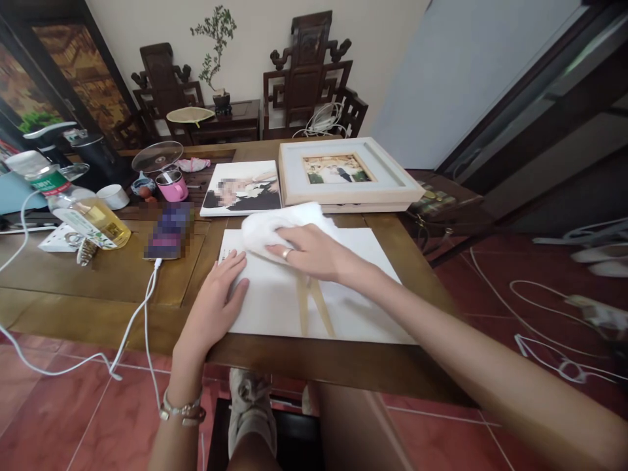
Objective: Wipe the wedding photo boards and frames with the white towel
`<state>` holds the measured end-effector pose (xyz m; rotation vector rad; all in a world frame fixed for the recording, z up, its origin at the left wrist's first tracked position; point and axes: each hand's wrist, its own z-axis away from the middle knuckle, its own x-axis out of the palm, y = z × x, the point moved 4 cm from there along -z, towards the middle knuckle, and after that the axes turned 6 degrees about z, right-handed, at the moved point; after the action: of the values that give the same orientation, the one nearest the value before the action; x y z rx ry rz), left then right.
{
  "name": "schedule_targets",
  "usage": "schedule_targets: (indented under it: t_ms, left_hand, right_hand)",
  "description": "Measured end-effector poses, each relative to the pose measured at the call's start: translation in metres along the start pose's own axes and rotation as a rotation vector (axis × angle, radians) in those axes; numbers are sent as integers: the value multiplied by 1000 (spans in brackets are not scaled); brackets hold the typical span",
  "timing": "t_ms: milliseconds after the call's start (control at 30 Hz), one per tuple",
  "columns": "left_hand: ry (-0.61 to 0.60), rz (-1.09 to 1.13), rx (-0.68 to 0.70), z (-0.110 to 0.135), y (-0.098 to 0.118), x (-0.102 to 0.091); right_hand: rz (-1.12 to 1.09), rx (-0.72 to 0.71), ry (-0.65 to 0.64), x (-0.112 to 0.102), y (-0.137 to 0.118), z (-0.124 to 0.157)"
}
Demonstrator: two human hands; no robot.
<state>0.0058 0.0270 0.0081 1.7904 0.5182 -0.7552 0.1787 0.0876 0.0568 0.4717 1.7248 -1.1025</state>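
Observation:
A flat white panel [363, 317] lies at the table's front edge. Two tan strips [314, 307] form an upside-down V on its surface, and small dark print shows near its upper left corner. My right hand [309, 252], with a ring on one finger, is closed on a folded white cloth [265, 229] and presses it against the panel's upper part. Stretched out flat, my left hand [218, 297] rests on the panel's left edge, thumb apart from the fingers. The cloth and right hand hide the panel's upper middle.
Behind the panel lie a photo print [245, 190] and a pale box [350, 173] with a framed picture. To the left are a phone [169, 232] on a white cable [147, 294], a bottle [91, 209] of yellow liquid, a pink mug [173, 188] and a white cup [112, 196].

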Motion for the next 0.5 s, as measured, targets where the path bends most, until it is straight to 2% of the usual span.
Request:
schedule_targets:
  t_ms: [167,267,367,500]
  left_hand:
    - [-1,10,-12,1,1,0]
    - [5,11,-13,0,1,0]
    - [10,13,-11,-1,1,0]
    - [11,9,-21,-1,1,0]
  right_hand:
    - [33,157,91,-20,53,36]
    - [101,155,158,-21,68,64]
    - [164,82,186,-14,64,96]
    - [187,-85,144,-6,41,142]
